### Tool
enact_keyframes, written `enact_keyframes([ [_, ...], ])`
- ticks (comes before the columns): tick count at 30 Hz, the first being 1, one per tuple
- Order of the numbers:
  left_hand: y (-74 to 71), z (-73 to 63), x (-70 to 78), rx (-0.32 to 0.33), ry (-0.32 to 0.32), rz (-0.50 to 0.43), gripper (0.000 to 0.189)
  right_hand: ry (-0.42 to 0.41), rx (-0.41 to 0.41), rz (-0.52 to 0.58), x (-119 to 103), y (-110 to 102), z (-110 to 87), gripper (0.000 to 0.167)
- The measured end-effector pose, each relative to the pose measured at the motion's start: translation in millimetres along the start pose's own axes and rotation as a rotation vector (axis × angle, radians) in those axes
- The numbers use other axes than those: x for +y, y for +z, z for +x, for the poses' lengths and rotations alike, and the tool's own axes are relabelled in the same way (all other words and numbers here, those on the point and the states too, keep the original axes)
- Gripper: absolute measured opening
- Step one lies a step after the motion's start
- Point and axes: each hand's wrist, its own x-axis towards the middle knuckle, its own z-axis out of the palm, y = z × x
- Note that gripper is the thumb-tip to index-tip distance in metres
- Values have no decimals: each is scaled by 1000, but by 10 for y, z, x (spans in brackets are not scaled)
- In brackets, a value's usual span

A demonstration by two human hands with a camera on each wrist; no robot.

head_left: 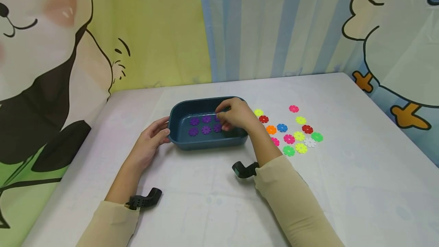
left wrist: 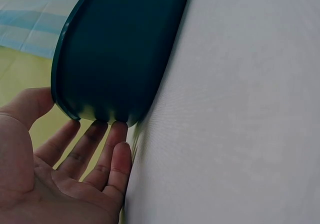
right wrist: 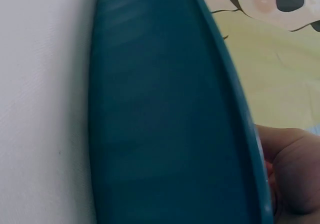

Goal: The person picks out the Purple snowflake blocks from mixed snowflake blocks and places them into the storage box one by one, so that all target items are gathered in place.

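Observation:
A dark blue-green rectangular tub [head_left: 205,146] stands on the table. Several flat purple flower-shaped discs [head_left: 206,130] lie in two rows on its floor. My left hand [head_left: 155,136] is at the tub's left end; in the left wrist view its nearly straight fingertips [left wrist: 119,129] touch the end wall, with the thumb at the rim. Over the tub's right side reaches my right hand [head_left: 234,115], its fingers bent and its fingertips pinching a purple flower-shaped disc [head_left: 217,118], mostly covered by them. In the right wrist view the tub's wall [right wrist: 160,109] hides most of that hand.
Right of the tub lie loose flower-shaped discs in several colours, among them a blue one [head_left: 282,127], a white one [head_left: 310,142] and an orange one [head_left: 271,129]. The white-covered table [head_left: 192,201] meets a printed cloth backdrop [head_left: 161,29] behind.

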Motion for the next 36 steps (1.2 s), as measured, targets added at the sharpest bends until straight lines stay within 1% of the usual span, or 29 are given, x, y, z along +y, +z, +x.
enact_keyframes([
  [6, -3, 0, -2, 4, -11, 18, 57, -89, 4, 64, 27, -73, -99, 22],
  [13, -21, -3, -7, 9, -7, 22, 58, -201, -11, 64, 38, -139, -176, 26],
  [17, -15, 4, -23, -1, -9, 12, 59, -223, -15, 13, 33, -162, -208, 27],
  [22, -4, 5, -34, 0, -8, 4, 58, -251, 0, -70, 12, -179, -239, 29],
  [25, -2, -4, -29, -1, -8, 1, 59, -264, 24, -87, -3, -196, -268, 28],
  [31, -2, -3, -23, -1, -7, 7, 59, -285, 101, -116, -44, -246, -330, 28],
  [36, -1, 5, -35, 0, -5, 8, 58, -285, 134, -131, -64, -286, -352, 29],
])
